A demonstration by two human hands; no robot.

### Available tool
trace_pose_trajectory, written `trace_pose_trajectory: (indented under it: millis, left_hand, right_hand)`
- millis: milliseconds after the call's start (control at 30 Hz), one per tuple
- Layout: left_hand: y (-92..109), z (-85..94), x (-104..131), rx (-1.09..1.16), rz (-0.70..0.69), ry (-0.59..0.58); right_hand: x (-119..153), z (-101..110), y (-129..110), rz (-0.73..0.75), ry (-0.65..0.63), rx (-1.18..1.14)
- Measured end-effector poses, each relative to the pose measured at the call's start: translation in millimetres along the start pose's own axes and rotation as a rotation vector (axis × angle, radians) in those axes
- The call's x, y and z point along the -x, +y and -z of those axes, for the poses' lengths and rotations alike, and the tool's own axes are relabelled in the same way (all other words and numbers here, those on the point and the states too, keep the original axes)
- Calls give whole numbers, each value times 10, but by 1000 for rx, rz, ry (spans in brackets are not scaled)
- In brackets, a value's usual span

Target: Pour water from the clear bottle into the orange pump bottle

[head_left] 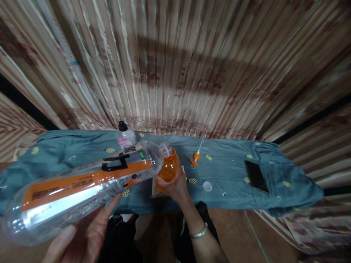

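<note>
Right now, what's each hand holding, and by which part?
Left hand supports the large clear plastic bottle with the orange label from beneath, near its base end, tipped sideways. Right hand grips the small orange translucent bottle around its lower body.

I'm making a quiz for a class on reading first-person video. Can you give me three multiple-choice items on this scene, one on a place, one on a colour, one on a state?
1. Where does the black phone lie?
A. On the blue cloth, right of the hands
B. On the floor
C. In the left hand

2. What colour is the small bottle in the right hand?
A. Green
B. Orange
C. White

3. How is the large clear bottle held by the left hand?
A. Standing upright
B. Tipped on its side, mouth at the small bottle
C. Lying flat on the cloth

Answers: 1 A, it rests flat on the cloth; 2 B, its body shows translucent orange; 3 B, its neck meets the small bottle's top.
</note>
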State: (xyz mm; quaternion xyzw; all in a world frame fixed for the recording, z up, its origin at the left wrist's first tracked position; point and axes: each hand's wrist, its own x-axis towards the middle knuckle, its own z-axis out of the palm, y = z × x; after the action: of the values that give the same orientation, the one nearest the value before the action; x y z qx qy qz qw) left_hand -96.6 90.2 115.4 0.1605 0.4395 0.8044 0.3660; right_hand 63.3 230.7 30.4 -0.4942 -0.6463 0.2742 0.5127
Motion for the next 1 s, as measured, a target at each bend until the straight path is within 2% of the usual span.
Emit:
trace_pose_trajectory:
  millis: [100, 367, 700, 1000]
  left_hand:
    - [36, -60, 4, -113, -31, 86]
    - [35, -115, -67, -85, 3, 171]
    - [55, -227, -47, -83, 9, 212]
    - [80, -231, -133, -40, 10, 248]
  right_hand:
    - [4, 3, -12, -10, -22, -13]
    - [5, 38, -33, -27, -45, 0]
    - [-3, 134, -61, -78, -103, -10]
    - [-71, 262, -23, -148, -253, -114]
